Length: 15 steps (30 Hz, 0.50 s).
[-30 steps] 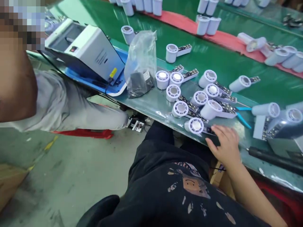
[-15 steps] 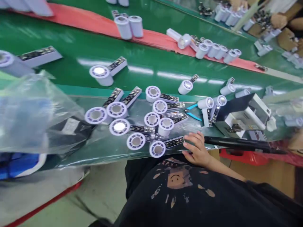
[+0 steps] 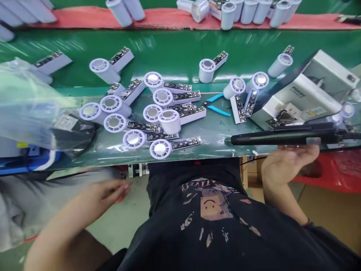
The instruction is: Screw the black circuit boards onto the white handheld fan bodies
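- Green surface (image 3: 169,52) runs across the far side, with a red strip (image 3: 166,19) along its back; more white cylinders stand on and against that strip.
- Nearer me is a grey-green worktop (image 3: 214,141), its front edge just above my black shirt (image 3: 172,229).
- My right hand (image 3: 290,163) is at the front edge, palm turned up, right under the black tool (image 3: 282,138). The tool covers part of my fingers, so I can't make out whether they have closed round it.
- That tool is long and slim, lying level along the front of the worktop, its tip pointing to my left, just in front of the white machine (image 3: 299,96).
- My left hand (image 3: 108,192) is off the worktop, below its edge, near another person's grey trouser leg (image 3: 17,205). It is blurred, fingers near the thumb; I can't say whether I have anything in it.
- Left of the tool's tip, well apart from it, is the nearest white cylinder (image 3: 160,149) of a loose cluster, joined to a narrow circuit board (image 3: 186,143).
- Blue-handled pliers (image 3: 208,102) lie between that cluster and two more cylinders beside the machine.
- Over at my left, a clear bag (image 3: 31,101) has a dark packet (image 3: 76,130) at its bottom.
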{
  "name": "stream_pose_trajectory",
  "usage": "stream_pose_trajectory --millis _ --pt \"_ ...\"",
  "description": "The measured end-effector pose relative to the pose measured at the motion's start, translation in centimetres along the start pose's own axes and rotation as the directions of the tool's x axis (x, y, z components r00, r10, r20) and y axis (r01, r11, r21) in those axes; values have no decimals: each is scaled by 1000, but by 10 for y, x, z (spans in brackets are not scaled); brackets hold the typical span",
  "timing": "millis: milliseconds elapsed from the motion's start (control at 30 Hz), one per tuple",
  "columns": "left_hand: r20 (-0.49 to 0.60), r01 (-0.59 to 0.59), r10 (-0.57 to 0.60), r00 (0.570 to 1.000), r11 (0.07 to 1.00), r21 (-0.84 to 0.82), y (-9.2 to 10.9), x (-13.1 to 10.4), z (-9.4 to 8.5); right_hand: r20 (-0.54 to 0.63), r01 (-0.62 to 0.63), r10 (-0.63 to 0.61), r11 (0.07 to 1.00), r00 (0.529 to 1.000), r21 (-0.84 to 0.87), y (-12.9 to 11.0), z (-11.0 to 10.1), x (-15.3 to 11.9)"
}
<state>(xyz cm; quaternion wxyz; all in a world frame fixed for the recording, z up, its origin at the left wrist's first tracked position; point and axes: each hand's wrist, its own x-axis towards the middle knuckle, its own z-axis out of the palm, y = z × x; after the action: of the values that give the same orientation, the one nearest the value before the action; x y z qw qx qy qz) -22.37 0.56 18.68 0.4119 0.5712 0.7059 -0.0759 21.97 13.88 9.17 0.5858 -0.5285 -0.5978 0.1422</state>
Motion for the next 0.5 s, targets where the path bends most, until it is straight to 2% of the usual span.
stream_pose_trajectory --millis 33,67,100,133,167,200,233,300,367,400,433,500 --pt "-153 -73 76 985 997 27 19 1 -6 6 -67 67 995 998 79 0 4 9" --pt "-316 -177 194 929 981 81 41 8 -10 27 -124 122 980 992 155 -1 9 16" --pt "-438 -258 314 842 949 183 64 19 -12 58 -169 160 960 985 224 -3 13 21" --pt "-478 -311 427 768 900 304 88 32 -10 91 -203 185 937 979 283 -5 16 25" --pt "-441 -364 533 722 835 412 108 48 -7 117 -224 196 916 974 332 -8 19 27" --pt "-391 -390 599 699 777 494 125 63 -3 137 -237 200 899 970 368 -11 22 28" --pt "-325 -387 615 719 742 548 137 76 2 139 -236 196 889 971 393 -14 24 28" --pt "-228 -357 593 772 702 616 148 96 10 44 -158 154 895 987 416 -21 28 27" --pt "-198 -323 548 813 706 631 148 104 13 -98 -29 76 911 992 411 -26 29 25" --pt "-201 -317 535 821 719 619 146 106 13 -124 6 47 916 991 401 -28 27 25" --pt "-211 -320 529 822 735 598 143 106 12 -105 5 39 920 994 393 -31 23 25" --pt "-239 -335 528 815 765 550 140 105 9 52 -109 96 921 994 375 -35 12 26"
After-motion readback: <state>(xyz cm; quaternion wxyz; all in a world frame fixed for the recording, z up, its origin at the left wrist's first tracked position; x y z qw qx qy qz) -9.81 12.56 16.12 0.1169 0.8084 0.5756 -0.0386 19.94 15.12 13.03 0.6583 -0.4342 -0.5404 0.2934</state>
